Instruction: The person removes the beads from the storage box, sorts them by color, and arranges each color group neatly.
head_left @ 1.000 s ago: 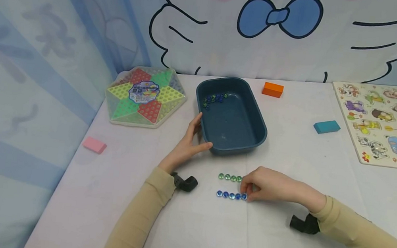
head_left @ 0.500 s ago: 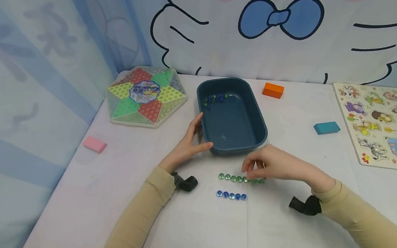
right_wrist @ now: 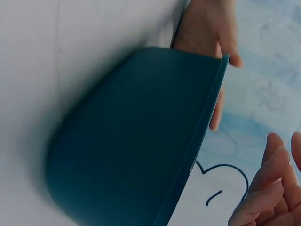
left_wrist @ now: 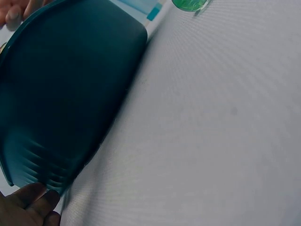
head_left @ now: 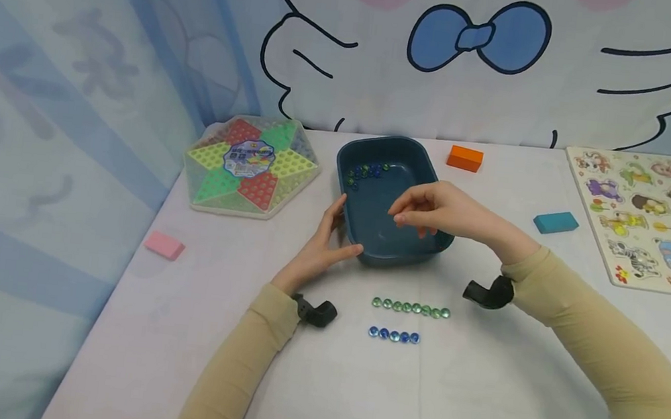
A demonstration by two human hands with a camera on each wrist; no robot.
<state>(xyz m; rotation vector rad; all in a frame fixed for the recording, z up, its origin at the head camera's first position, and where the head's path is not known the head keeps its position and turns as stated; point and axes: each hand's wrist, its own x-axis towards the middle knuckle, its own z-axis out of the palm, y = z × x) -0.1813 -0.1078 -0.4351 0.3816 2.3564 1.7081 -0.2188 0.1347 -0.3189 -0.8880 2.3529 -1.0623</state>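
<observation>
On white counter (head_left: 494, 393), with left hand (head_left: 316, 249) spread against near-left corner of basin (head_left: 394, 262), right hand (head_left: 441, 209) loosely bent above, seemingly empty: probably light, slippery beads (head_left: 417, 308); pinch by edges.

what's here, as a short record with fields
left hand: touches the dark blue plastic tub
right hand: above the tub, holding nothing visible
tub contents: small round blue and green beads, far left corner
rows: eight round glassy green beads; nearer the person, five round glassy blue beads
other: rectangular pink block, orange block, teal block
</observation>
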